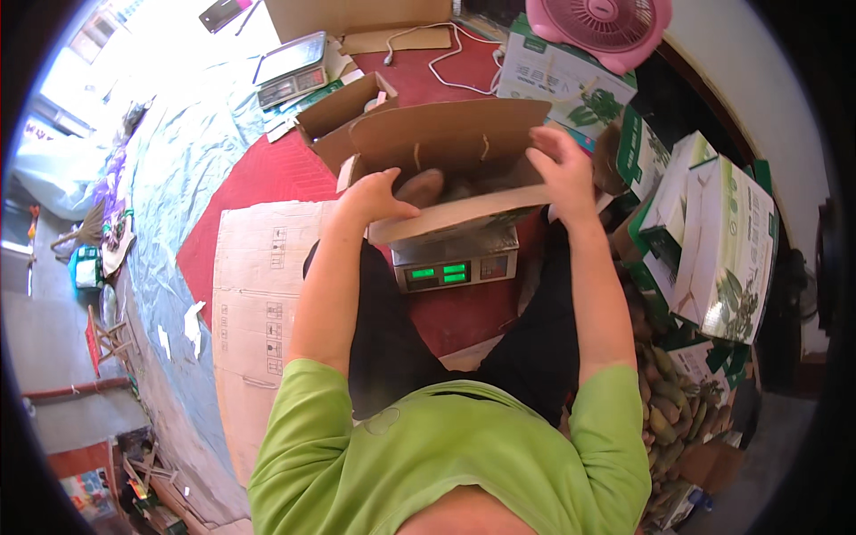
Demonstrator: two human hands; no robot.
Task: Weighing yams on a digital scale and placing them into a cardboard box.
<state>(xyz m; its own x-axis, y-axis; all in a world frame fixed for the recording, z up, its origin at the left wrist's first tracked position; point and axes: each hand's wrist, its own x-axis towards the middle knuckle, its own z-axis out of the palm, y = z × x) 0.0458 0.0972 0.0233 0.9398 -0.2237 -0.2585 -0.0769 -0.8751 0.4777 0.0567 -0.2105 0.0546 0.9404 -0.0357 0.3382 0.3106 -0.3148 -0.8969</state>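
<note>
In front of me an open cardboard box (468, 215) rests on a digital scale (496, 267) with lit green displays. At the box's left corner is my left hand (382, 194), its thumb over the near edge and its fingers along the outside. My right hand (566, 171) grips the right end, fingers curled at the top. The box's far flap stands up, with two short cord loops on it. A rounded brown piece (423, 187), perhaps a tuber, lies inside near my left hand. Shadow and the near wall hide most of the other contents.
Behind the box are a smaller open carton (343, 114) and another scale (294, 71). A pink fan (602, 27) stands on a printed carton (562, 82). White-green cartons (727, 245) lean at right above piled elongated produce (669, 410). Flattened cardboard (259, 303) lies left.
</note>
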